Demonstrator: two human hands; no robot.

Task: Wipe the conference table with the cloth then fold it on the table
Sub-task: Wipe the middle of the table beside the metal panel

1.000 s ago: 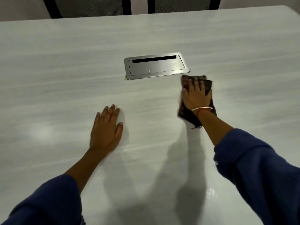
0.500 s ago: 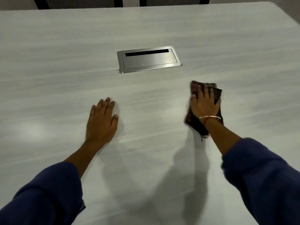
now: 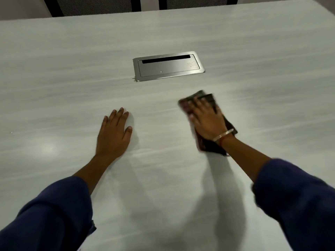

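Note:
A dark, bunched cloth (image 3: 208, 145) lies on the pale grey conference table (image 3: 72, 87), right of centre. My right hand (image 3: 208, 122) presses flat on top of it with fingers spread, covering its middle; cloth edges show beyond the fingertips and by the wrist, which wears a thin bangle. The hand and cloth are blurred. My left hand (image 3: 113, 134) rests palm down on the bare table to the left, fingers together, holding nothing.
A brushed-metal cable box lid (image 3: 168, 67) is set flush into the table, just beyond both hands. Dark chair backs (image 3: 94, 5) stand behind the far edge. The table's right edge (image 3: 324, 13) slants away at the top right.
My right hand has slid the cloth towards me and to the left, turning it at an angle. My left hand has stayed planted on the table.

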